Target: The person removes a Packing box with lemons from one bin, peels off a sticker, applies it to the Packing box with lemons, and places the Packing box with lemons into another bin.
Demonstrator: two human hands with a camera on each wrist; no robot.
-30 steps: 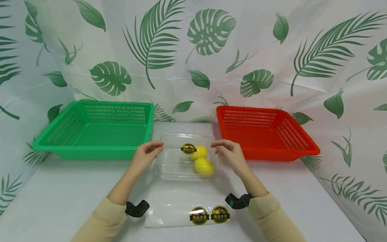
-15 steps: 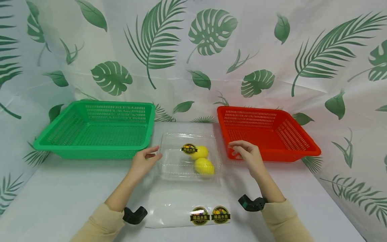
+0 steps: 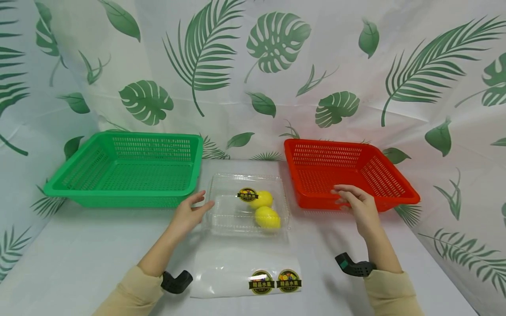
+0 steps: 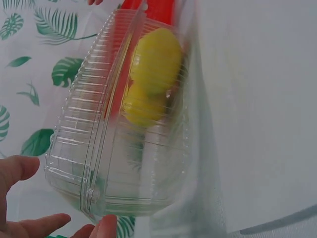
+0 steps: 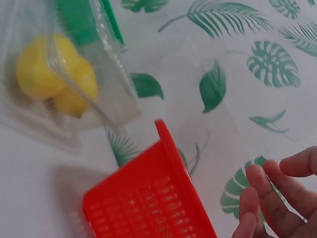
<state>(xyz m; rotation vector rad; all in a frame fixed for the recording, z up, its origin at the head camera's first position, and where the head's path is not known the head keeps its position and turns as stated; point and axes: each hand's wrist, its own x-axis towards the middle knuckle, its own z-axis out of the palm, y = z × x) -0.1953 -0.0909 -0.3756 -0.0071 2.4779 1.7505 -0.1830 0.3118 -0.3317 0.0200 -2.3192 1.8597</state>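
A clear plastic clamshell box (image 3: 229, 210) sits mid-table with its lid down. Two yellow lemons (image 3: 267, 217) lie inside, toward its right side, and a black-and-gold round sticker (image 3: 247, 194) is on the lid. My left hand (image 3: 189, 215) is at the box's left side, fingers parted and holding nothing; in the left wrist view its fingertips (image 4: 106, 227) are close to the box's end, and I cannot tell whether they touch. My right hand (image 3: 359, 208) hovers before the red basket (image 3: 316, 199), fingers loosely bent with nothing between them.
A green basket (image 3: 118, 198) stands at the back left, the red one at the back right. In front of the box lies a glossy sheet (image 3: 221, 274) bearing two round stickers (image 3: 261, 282). A leaf-print cloth (image 3: 221, 123) hangs behind.
My right hand has moved away from the box to the right, ending in front of the red basket. The left hand has stayed at the box's left side, its fingers spreading slightly.
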